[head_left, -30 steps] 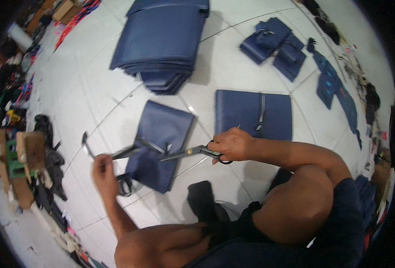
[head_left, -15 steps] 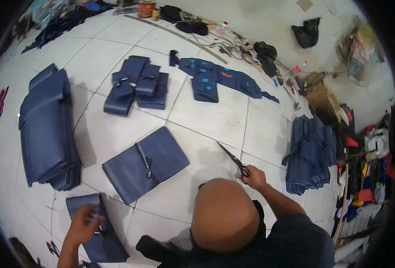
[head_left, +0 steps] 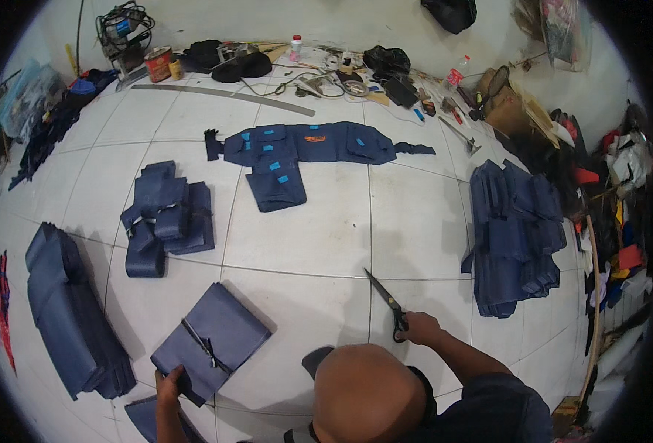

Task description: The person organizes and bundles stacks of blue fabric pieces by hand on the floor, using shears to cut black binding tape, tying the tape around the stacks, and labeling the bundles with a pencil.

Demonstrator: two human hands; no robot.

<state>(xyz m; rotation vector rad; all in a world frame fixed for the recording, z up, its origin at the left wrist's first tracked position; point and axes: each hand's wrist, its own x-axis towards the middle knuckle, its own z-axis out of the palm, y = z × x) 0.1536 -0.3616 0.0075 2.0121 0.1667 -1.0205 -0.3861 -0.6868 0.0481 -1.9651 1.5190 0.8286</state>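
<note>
Left hand (head_left: 170, 384): touching the near-left edge of the tied bundle; its underside is hidden, so whether it grips cannot be told.
Tied bundle (head_left: 234, 321): blue folded sheets, extending forward and right from the left hand, bound across by a dark strap (head_left: 202, 345).
Second blue bundle (head_left: 143, 415): just beside the left hand, nearer the body, partly hidden by the forearm.
Tall blue stack (head_left: 68, 310): left of and beyond the left hand.
Small blue bundles (head_left: 193, 214): well ahead of the left hand.
Right hand (head_left: 421, 328): closed around the handles of the scissors.
Scissors (head_left: 390, 301): black, blades together, pointing forward and left from the right hand.
Blue pocketed piece (head_left: 334, 146): well ahead of the right hand, to its left.
Cut blue pieces (head_left: 515, 240): piled ahead and right of the right hand.
</note>
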